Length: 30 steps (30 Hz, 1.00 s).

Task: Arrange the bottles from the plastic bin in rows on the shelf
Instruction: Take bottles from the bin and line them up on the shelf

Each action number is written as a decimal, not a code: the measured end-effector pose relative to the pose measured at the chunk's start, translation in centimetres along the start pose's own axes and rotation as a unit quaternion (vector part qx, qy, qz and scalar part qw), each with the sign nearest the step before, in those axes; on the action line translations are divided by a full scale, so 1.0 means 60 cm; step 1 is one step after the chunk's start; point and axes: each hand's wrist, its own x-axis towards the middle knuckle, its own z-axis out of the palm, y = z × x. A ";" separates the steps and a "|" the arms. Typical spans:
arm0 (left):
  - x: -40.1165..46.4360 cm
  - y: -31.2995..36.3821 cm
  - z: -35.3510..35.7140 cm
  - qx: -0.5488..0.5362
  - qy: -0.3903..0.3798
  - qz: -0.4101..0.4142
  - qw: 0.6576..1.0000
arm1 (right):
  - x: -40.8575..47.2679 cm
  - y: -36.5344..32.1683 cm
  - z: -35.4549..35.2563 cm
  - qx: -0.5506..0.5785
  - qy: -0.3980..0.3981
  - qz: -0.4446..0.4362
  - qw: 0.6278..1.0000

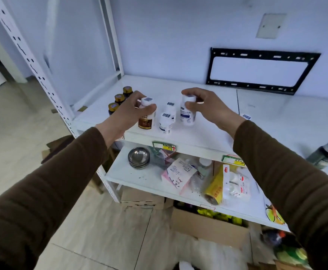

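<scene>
— brown sleeves (42, 191) are filling the foreground as you are reaching both arms up over the white shelf (207, 137). what is each hand doing?

— your left hand (128, 112) is closing around the cap of a white bottle with a brown label (146, 121), thumb and fingers curled on it. your right hand (207, 106) is pinching the top of a taller white bottle with a blue label (187, 115). both bottles are standing upright, long axis vertical; whether their bases are touching the board i cannot tell.

— and what is the coming placement turning on?

— two smaller white bottles (167, 119) are standing between your hands, one behind the other, running front to back. your right-hand bottle is sitting just beside them on the right, your left-hand one just beside them on the left, so each hand is nearer its own side. three gold-capped dark bottles (119, 101) are already lining up along the left edge, behind your left hand.

— how much surface is remaining?

— the board is lying open toward the back wall and to the right, where a dark jar (324, 154) is resting on its side, well apart. the plastic bin is not showing in this view. the lower shelf (132, 178), with steel bowls (138, 157) and a pink box (178, 175), is sitting below.
</scene>
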 end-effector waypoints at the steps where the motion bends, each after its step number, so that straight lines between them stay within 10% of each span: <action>1: 0.024 -0.002 -0.002 -0.004 -0.004 0.002 1.000 | 0.020 0.006 -0.001 -0.017 0.009 0.000 1.000; 30: 0.335 -0.093 0.006 -0.020 -0.015 -0.057 0.998 | 0.302 0.182 0.042 -0.241 -0.112 0.018 0.964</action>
